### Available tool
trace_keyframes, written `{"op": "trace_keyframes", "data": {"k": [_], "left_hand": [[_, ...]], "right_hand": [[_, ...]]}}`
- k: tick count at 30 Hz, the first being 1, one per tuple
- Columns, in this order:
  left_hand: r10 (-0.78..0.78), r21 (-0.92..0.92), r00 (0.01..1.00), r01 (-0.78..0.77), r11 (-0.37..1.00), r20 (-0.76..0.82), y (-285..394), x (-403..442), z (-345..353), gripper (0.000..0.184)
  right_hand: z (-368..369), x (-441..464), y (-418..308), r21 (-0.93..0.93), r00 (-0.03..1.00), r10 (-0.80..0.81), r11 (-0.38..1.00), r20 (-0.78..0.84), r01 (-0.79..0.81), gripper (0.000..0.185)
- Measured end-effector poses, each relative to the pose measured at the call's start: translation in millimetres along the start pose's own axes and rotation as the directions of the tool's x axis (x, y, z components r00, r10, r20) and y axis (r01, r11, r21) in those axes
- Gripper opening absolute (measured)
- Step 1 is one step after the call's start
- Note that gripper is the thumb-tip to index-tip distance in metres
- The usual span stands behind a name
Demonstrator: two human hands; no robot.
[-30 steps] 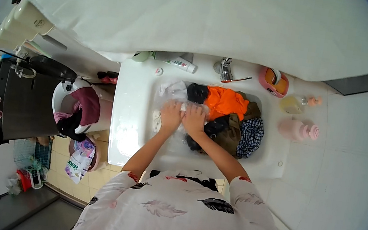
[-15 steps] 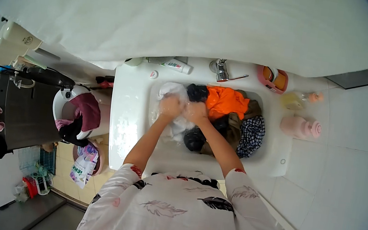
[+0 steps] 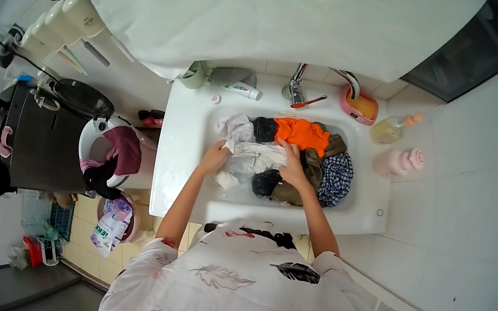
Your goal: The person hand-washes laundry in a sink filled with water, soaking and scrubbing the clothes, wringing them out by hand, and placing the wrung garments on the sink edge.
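A white cloth (image 3: 256,156) is stretched between my two hands over the basin. My left hand (image 3: 215,156) grips its left edge, fingers closed on the fabric. On the right side my right hand (image 3: 291,164) pinches the other edge, beside the orange garment (image 3: 302,134). Another white garment (image 3: 237,127) lies behind my left hand. Black cloth (image 3: 266,182), an olive-brown garment (image 3: 309,176) and a dark checked garment (image 3: 336,178) lie wet in the right part of the basin.
The white sink (image 3: 175,164) has a faucet (image 3: 295,90), a toothpaste tube (image 3: 244,90) and a pink soap box (image 3: 359,106) along its back. Two pump bottles, one yellowish (image 3: 388,130) and one pink (image 3: 398,162), stand at right. A bin with clothes (image 3: 146,164) is at left.
My hands were close together, pressing on the white cloth; now they are apart with it spread between them. The view has shifted, showing more of the faucet.
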State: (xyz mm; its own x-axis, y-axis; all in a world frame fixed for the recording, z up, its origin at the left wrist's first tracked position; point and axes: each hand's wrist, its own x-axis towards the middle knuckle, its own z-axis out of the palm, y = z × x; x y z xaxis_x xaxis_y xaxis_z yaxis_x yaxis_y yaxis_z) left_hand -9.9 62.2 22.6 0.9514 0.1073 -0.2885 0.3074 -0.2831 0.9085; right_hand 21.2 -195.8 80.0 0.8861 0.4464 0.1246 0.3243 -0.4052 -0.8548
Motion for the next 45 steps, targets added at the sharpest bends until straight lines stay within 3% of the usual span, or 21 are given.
{"op": "trace_keyframes", "data": {"k": [3, 5, 6, 8, 11, 16, 21, 23, 26, 27, 30, 32, 34, 36, 37, 39, 40, 42, 43, 45], "left_hand": [[-0.091, 0.015, 0.996, 0.091, 0.996, -0.005, 38, -30, -17, 0.027], [-0.06, -0.176, 0.998, 0.06, 0.983, 0.005, 50, -42, -25, 0.024], [-0.056, -0.175, 0.998, 0.055, 0.983, 0.001, 50, -44, -28, 0.024], [0.155, -0.098, 0.988, -0.156, 0.983, -0.023, 50, -47, -36, 0.025], [0.275, -0.083, 0.96, -0.279, 0.957, -0.057, 77, -62, -43, 0.026], [0.224, -0.115, 0.974, -0.226, 0.967, -0.034, 109, -79, -54, 0.027], [0.263, -0.096, 0.965, -0.261, 0.961, 0.011, 161, -100, -55, 0.024], [0.328, -0.098, 0.944, -0.322, 0.942, 0.049, 180, -109, -53, 0.023], [0.44, -0.111, 0.891, -0.429, 0.896, 0.111, 206, -122, -51, 0.022], [0.491, -0.121, 0.861, -0.478, 0.87, 0.133, 211, -125, -50, 0.022], [0.468, -0.267, 0.873, -0.423, 0.866, 0.138, 218, -129, -44, 0.022], [0.42, -0.261, 0.901, -0.381, 0.887, 0.111, 207, -123, -37, 0.024], [0.371, -0.256, 0.925, -0.341, 0.904, 0.078, 187, -113, -33, 0.025], [0.134, -0.248, 0.985, -0.104, 0.963, 0.107, 165, -104, -31, 0.029], [0.13, -0.249, 0.986, -0.1, 0.963, 0.107, 159, -101, -31, 0.029], [-0.001, -0.171, 0.975, 0.04, 0.984, 0.221, 145, -93, -30, 0.032], [-0.007, -0.174, 0.975, 0.046, 0.984, 0.222, 130, -82, -27, 0.032], [-0.068, 0.09, 0.98, 0.052, 0.995, 0.188, 89, -52, -18, 0.037], [-0.074, 0.089, 0.979, 0.058, 0.994, 0.188, 72, -44, -10, 0.037], [0.145, 0.355, 0.982, -0.093, 0.93, -0.124, 42, -31, 12, 0.03]], "right_hand": [[-20, 2, -8, -0.046, 0.998, -0.039, 0.998, -0.053, 0.037, 0.065], [-33, 7, -27, -0.066, 0.987, -0.079, 0.995, -0.137, 0.07, 0.061], [-38, 9, -34, -0.066, 0.987, -0.084, 0.995, -0.139, 0.076, 0.061], [-48, 12, -41, -0.032, 0.986, -0.114, 0.993, -0.119, 0.111, 0.063], [-60, 15, -62, 0.003, 0.989, -0.097, 0.995, -0.113, 0.098, 0.061], [-91, 15, -121, 0.006, 0.981, -0.136, 0.99, -0.138, 0.138, 0.055], [-115, 5, -177, -0.172, 0.965, -0.245, 0.958, -0.088, 0.228, 0.055], [-114, 2, -197, 0.081, 0.979, -0.181, 0.979, -0.089, 0.188, 0.056], [-104, -2, -220, 0.22, 0.978, -0.195, 0.953, -0.071, 0.206, 0.055], [-100, 0, -223, 0.172, 0.969, -0.238, 0.954, -0.072, 0.247, 0.055], [-82, 8, -227, 0.294, 0.945, -0.326, 0.901, -0.02, 0.318, 0.058], [-70, 15, -217, 0.261, 0.935, -0.355, 0.902, -0.006, 0.344, 0.061], [-56, 22, -198, 0.237, 0.954, -0.283, 0.938, 0.098, 0.254, 0.065], [-38, 28, -168, 0.282, 0.962, -0.259, 0.932, 0.085, 0.226, 0.068], [-31, 28, -155, 0.27, 0.981, -0.168, 0.953, 0.094, 0.138, 0.068], [-19, 30, -126, 0.241, 0.988, -0.032, 0.971, 0.151, -0.006, 0.067], [-11, 30, -107, 0.242, 0.987, -0.027, 0.97, 0.156, -0.012, 0.067], [11, 28, -67, 0.104, 0.995, 0.013, 0.994, 0.099, -0.023, 0.063], [24, 25, -50, -0.006, 0.999, 0.0, 1.0, 0.053, 0.0, 0.061], [46, 17, -26, -0.2, 0.998, -0.031, 0.979, 0.051, 0.041, 0.058]]}}
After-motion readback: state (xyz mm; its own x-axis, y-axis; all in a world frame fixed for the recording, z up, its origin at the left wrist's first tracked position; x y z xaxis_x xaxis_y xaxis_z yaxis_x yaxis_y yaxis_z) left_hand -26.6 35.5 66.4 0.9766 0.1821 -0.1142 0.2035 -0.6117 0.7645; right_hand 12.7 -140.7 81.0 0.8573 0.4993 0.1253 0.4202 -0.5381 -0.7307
